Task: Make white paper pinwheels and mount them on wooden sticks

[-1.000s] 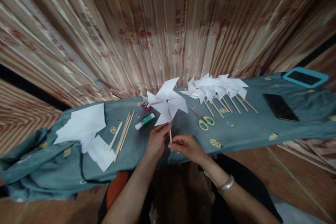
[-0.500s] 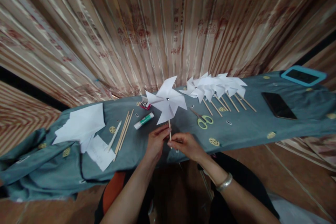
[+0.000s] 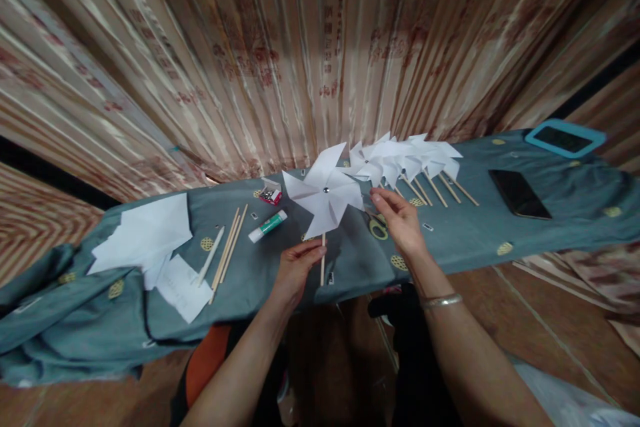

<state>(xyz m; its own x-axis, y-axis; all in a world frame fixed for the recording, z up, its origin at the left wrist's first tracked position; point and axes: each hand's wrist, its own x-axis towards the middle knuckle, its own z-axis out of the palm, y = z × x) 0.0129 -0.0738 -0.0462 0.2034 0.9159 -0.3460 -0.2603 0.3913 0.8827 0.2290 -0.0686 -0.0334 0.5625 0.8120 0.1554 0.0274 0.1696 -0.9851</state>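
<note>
A white paper pinwheel (image 3: 313,199) with a silver pin at its centre stands upright in front of me. Its thin wooden stick is pinched between the thumb and fingers of my left hand (image 3: 293,273). Close to the tip of the right-hand blade is my right hand (image 3: 403,220), its fingers loosely bent and holding nothing; whether it touches the paper I cannot tell. Behind that hand lie green-handled scissors (image 3: 379,228), partly covered by it. Several finished pinwheels (image 3: 395,163) lie overlapping in a row at the back, sticks pointing towards me.
Left of the held pinwheel are a glue stick (image 3: 269,226), a small open box of pins (image 3: 271,193), loose wooden sticks (image 3: 231,247), a white pen (image 3: 211,257) and white paper sheets (image 3: 155,227). A black phone (image 3: 520,193) and a blue-framed tablet (image 3: 565,138) lie right.
My right hand has let go of the stick and moved up and right, beside the blades. My left hand still holds the pinwheel, whose blades have turned a little.
</note>
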